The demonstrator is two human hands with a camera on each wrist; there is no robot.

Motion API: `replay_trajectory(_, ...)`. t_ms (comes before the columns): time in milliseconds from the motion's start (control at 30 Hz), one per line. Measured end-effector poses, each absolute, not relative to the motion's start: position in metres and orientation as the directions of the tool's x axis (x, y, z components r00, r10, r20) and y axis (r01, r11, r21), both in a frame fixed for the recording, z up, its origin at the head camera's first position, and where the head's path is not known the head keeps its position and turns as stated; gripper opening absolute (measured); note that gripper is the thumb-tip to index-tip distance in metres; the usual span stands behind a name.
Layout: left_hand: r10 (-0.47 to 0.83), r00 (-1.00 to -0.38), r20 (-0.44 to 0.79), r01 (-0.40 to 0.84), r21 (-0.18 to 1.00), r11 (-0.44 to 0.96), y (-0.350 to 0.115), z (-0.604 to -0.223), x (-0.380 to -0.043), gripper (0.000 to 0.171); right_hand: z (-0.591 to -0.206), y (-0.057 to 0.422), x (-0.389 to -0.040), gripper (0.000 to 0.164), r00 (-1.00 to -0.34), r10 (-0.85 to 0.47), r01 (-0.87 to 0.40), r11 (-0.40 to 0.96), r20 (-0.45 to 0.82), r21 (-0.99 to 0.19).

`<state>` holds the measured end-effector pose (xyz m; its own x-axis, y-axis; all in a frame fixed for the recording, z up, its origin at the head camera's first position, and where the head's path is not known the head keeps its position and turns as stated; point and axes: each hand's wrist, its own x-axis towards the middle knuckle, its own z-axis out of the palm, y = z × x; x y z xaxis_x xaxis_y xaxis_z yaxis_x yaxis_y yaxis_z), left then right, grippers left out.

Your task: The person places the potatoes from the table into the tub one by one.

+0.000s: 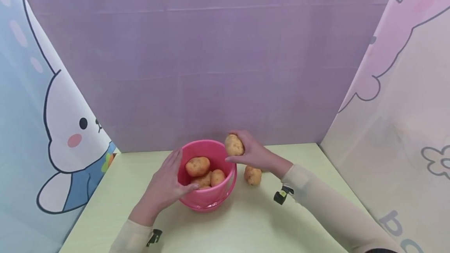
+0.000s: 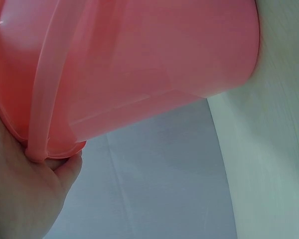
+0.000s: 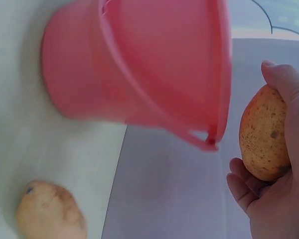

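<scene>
A pink bucket [image 1: 207, 196] stands on the table with several potatoes [image 1: 197, 166] inside it. My left hand [image 1: 165, 184] holds the bucket by the left side of its rim, the thumb lying along the near edge. In the left wrist view the hand meets the rim beside the handle joint [image 2: 36, 153]. My right hand [image 1: 251, 151] grips a single potato [image 1: 234, 145] just above the bucket's right rim. Seen from the right wrist, that potato [image 3: 265, 134] sits between thumb and fingers, apart from the bucket.
Another potato [image 1: 252, 175] lies on the pale table [image 1: 246, 221] to the right of the bucket, partly under my right forearm. The bucket's handle [image 1: 225, 196] hangs down at the near right. A purple backdrop [image 1: 211, 69] and printed side panels [image 1: 397, 147] enclose the table.
</scene>
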<state>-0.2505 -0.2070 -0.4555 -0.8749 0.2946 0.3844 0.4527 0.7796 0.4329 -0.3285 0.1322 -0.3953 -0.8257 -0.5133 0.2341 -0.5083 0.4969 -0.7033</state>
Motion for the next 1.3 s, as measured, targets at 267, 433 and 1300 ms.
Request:
replay_trajectory(267, 0.299, -0.868, 0.396, 0.463, 0.433, 0.773, -0.208, -0.455, -0.251, 0.132, -0.384, 0.106, -0.326, 0.094, -0.78, -0.576, -0.574, 0.502, 0.245, -0.646)
replay_trajectory(433, 0.295, -0.875, 0.384, 0.455, 0.44, 0.775, -0.208, -0.457, -0.251, 0.133, -0.384, 0.093, -0.327, 0.094, -0.742, -0.621, -0.611, 0.475, 0.251, -0.633)
replay_trajectory(1300, 0.302, -0.863, 0.404, 0.47, 0.426, 0.773, -0.209, -0.457, -0.251, 0.13, -0.389, 0.039, -0.313, 0.094, -0.628, -0.76, -0.652, 0.393, 0.171, -0.648)
